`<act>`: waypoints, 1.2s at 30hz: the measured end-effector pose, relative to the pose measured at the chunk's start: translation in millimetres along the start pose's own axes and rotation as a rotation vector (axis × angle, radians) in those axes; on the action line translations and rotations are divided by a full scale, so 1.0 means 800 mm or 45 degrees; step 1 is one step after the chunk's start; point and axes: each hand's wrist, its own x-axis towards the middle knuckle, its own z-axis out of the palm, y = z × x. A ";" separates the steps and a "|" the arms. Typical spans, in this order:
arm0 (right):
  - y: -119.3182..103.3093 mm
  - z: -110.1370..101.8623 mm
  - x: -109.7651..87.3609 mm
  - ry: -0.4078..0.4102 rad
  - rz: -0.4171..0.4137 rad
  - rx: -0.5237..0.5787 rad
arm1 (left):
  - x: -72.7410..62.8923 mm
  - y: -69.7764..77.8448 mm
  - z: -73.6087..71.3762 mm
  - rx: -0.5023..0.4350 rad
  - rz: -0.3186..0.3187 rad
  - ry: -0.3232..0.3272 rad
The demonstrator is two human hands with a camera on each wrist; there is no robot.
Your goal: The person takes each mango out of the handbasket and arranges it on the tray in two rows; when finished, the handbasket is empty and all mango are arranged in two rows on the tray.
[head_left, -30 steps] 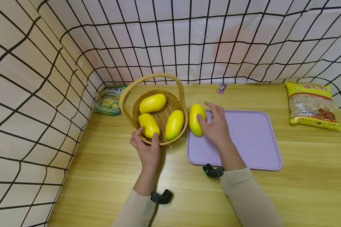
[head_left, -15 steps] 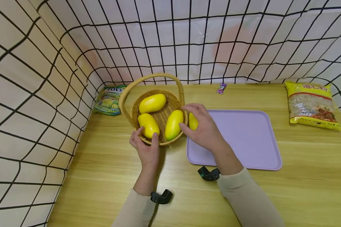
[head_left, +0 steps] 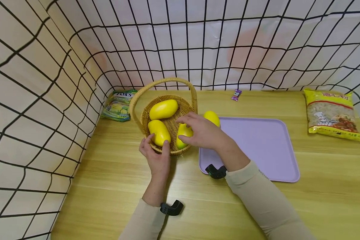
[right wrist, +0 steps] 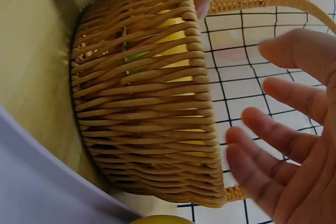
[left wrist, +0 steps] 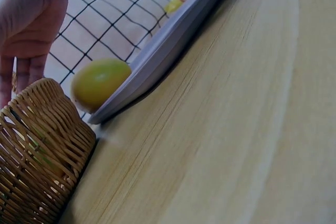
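Note:
In the head view, my left hand grips the near rim of a wicker basket, thumb and fingers at the edge. Inside lie yellow mangoes: one at the back, one at the front left, and a greenish-tipped mango on the right. My right hand hovers over that right mango, partly covering it. Its fingers are spread and hold nothing; in the right wrist view the hand is apart from the basket. Another mango sits on the tray's edge in the left wrist view.
A lilac tray lies right of the basket. Behind it is a small purple candy. A yellow food bag lies far right, a green candy bag far left. Black wire mesh encloses the back and sides.
My right hand has moved left from the mango on the tray to above the basket; that mango stays on the tray. The left hand keeps its place on the basket rim.

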 end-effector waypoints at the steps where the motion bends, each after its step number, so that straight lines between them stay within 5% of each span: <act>1: 0.000 0.001 0.000 -0.018 -0.009 0.006 | 0.000 0.001 0.000 0.000 -0.001 -0.001; 8: 0.002 0.008 0.002 0.067 -0.086 0.063 | -0.001 0.003 -0.001 -0.004 -0.001 -0.007; 15: 0.002 0.014 0.005 0.161 0.102 0.016 | -0.001 0.003 0.000 0.024 0.008 0.000; 25: 0.005 0.030 0.021 0.153 0.097 0.291 | 0.001 0.004 -0.001 0.025 -0.007 0.009; 36: -0.001 0.031 0.034 0.071 0.191 0.151 | 0.001 0.004 0.000 0.035 -0.023 0.012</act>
